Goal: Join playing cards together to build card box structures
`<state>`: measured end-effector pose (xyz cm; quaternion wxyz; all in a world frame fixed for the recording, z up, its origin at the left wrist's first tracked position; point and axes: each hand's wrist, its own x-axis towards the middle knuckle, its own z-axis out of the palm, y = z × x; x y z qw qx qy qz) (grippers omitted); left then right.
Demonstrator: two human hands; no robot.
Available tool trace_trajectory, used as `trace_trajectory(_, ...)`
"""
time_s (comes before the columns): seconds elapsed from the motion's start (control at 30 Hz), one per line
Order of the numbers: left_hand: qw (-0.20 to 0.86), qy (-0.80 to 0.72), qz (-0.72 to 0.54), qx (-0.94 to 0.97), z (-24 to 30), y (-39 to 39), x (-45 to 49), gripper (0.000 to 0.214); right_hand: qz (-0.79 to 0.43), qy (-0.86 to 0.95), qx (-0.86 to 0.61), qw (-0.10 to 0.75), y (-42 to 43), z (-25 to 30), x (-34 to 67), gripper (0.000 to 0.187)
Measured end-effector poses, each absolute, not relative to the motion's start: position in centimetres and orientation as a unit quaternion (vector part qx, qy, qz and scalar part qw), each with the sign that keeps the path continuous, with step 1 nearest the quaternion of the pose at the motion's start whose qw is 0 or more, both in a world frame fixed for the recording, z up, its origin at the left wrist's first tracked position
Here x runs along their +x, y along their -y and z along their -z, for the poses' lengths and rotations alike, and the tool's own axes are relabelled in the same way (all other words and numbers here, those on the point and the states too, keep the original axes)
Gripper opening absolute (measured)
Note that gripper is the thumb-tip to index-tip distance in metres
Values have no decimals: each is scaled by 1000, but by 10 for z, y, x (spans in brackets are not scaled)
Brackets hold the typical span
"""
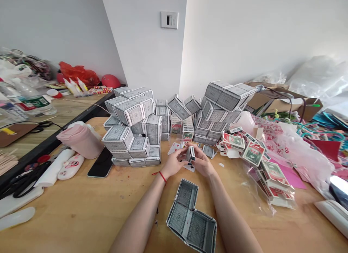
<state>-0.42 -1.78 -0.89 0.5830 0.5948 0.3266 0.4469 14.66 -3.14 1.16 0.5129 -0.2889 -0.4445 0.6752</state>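
Observation:
My left hand (174, 162) and my right hand (202, 161) meet above the wooden table (108, 206), and both pinch a small folded playing card piece (191, 153) between them. A few loose cards (190, 167) lie just under the hands. Between my forearms, close to me, sits a joined block of folded card cubes (187, 218) with its open side up. A red string circles my left wrist.
Tall stacks of card cubes stand at the left (130, 133) and back right (220, 111). Card packs in plastic (268, 173) spread to the right. A black phone (101, 163), a pink roll (81, 139) and scissors (24, 180) lie at the left.

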Motion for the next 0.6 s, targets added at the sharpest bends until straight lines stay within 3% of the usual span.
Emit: trace_trajectory(0.6, 585, -319, -456, 590, 4, 20, -1, 55, -686, 435, -265, 520, 31, -11, 146, 67)
